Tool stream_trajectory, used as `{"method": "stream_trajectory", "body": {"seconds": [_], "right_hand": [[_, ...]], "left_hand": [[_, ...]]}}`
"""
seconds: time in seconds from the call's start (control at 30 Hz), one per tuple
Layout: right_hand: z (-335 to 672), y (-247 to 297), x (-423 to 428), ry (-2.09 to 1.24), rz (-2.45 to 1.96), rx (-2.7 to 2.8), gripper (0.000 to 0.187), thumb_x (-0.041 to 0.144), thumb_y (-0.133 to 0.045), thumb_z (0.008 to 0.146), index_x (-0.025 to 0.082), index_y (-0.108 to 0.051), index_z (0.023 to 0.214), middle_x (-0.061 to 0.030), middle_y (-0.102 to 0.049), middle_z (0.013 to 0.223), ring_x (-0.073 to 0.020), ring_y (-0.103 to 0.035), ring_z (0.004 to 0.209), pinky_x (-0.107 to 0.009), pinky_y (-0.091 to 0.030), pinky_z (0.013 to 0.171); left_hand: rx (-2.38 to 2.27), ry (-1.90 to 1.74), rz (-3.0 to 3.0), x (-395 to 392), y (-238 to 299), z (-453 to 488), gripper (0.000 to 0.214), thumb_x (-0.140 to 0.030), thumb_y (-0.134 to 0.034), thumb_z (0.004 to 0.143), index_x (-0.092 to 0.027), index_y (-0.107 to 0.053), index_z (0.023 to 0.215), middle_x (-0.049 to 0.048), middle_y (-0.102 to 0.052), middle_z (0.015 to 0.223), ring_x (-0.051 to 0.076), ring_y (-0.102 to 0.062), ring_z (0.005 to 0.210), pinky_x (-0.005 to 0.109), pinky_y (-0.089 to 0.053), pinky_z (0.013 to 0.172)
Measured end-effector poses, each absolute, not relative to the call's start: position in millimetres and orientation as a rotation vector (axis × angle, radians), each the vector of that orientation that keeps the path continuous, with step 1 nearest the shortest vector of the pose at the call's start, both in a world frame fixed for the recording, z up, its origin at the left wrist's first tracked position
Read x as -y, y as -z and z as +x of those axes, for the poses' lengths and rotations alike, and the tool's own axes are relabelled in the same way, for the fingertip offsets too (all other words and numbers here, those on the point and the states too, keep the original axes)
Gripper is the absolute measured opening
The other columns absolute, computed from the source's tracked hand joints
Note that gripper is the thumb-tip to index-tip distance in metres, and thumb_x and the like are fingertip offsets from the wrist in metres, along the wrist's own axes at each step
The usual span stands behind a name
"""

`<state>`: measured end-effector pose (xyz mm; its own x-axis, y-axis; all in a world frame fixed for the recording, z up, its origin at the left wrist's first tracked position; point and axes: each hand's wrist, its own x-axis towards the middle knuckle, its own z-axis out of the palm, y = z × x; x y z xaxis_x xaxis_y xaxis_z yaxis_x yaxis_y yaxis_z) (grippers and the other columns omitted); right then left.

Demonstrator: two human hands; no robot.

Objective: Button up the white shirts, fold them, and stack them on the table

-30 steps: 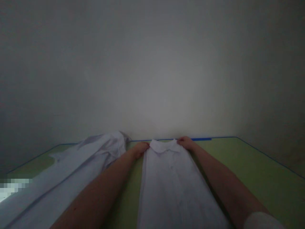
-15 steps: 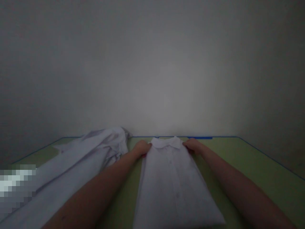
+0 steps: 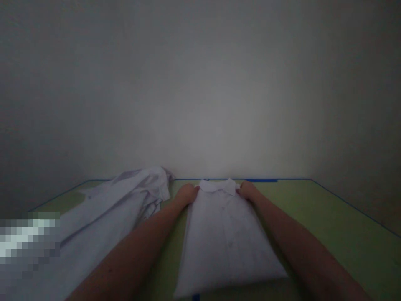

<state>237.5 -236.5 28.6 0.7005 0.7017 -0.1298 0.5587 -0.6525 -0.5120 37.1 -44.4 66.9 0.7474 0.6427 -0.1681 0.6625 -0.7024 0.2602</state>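
Note:
A white collared shirt [image 3: 219,238], folded into a long panel with its button front up, lies in the middle of the green table. Its collar points to the far edge. At the shoulder left of the collar, my left hand [image 3: 187,194] pinches the cloth. My right hand [image 3: 248,191] grips the opposite shoulder, thumb on top near the collar tip. Both forearms reach forward along the shirt's sides. The fingers under the cloth are hidden.
Several loose white garments [image 3: 119,213] lie heaped on the left, near my left forearm. The green table [image 3: 322,213] has a blue edge and meets a grey wall [image 3: 206,92] at the back. A pixelated patch covers the lower left corner.
The shirt's lower hem has moved farther from me and now shows whole, with table below it. My right hand has shifted slightly left, closer to the collar.

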Motion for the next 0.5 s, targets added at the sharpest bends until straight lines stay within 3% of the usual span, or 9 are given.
{"method": "stream_trajectory", "body": {"seconds": [0.17, 0.27, 0.37, 0.43, 0.5], "right_hand": [[213.9, -49.2, 250.8, -0.286, -2.582, 0.981, 0.037, 0.035, -0.047, 0.083, 0.007, -0.059, 0.104, -0.0219, -0.056, 0.111, -0.0284, -0.051, 0.108, -0.037, -0.037, 0.09], [174.3, -66.1, 276.7, -0.226, -2.519, 1.219, 0.05, 0.046, -0.04, 0.085, 0.01, -0.053, 0.117, -0.0196, -0.05, 0.122, -0.0297, -0.042, 0.117, -0.043, -0.029, 0.098], [120.1, -72.8, 307.7, -0.25, -2.357, 1.537, 0.067, 0.058, -0.026, 0.086, 0.013, -0.037, 0.134, -0.017, -0.027, 0.142, -0.0323, -0.019, 0.132, -0.049, -0.016, 0.105], [90.6, -70.6, 324.6, -0.353, -2.282, 1.654, 0.074, 0.062, -0.021, 0.086, 0.014, -0.024, 0.141, -0.0152, -0.009, 0.147, -0.0333, -0.003, 0.134, -0.052, -0.007, 0.106], [74.5, -66.3, 335.9, -0.47, -2.24, 1.708, 0.076, 0.063, -0.018, 0.086, 0.014, -0.014, 0.143, -0.0146, 0.0, 0.147, -0.0327, 0.003, 0.134, -0.053, -0.002, 0.107]], "left_hand": [[-0.98, 0.013, 2.751, 44.6, -73.7, 27.6, 0.045, -0.038, -0.04, 0.084, -0.007, -0.057, 0.111, 0.0217, -0.055, 0.117, 0.028, -0.047, 0.116, 0.032, -0.036, 0.095], [-0.757, -0.03, 2.833, 58.4, -72.5, 9.4, 0.055, -0.042, -0.037, 0.085, -0.011, -0.041, 0.13, 0.0164, -0.034, 0.14, 0.025, -0.03, 0.13, 0.034, -0.025, 0.105], [-0.458, 0.071, 2.88, 80.8, -62.2, -14.6, 0.064, -0.054, -0.029, 0.086, -0.019, -0.03, 0.138, 0.0114, -0.014, 0.148, 0.028, -0.017, 0.134, 0.04, -0.019, 0.108], [-0.406, 0.152, 2.899, 92.5, -52.9, -27.9, 0.066, -0.057, -0.025, 0.086, -0.019, -0.029, 0.139, 0.0125, -0.014, 0.148, 0.03, -0.014, 0.135, 0.045, -0.016, 0.108], [-0.411, 0.172, 2.91, 98.1, -44.5, -35.6, 0.067, -0.057, -0.022, 0.086, -0.017, -0.029, 0.139, 0.0134, -0.017, 0.147, 0.03, -0.012, 0.135, 0.046, -0.014, 0.109]]}}
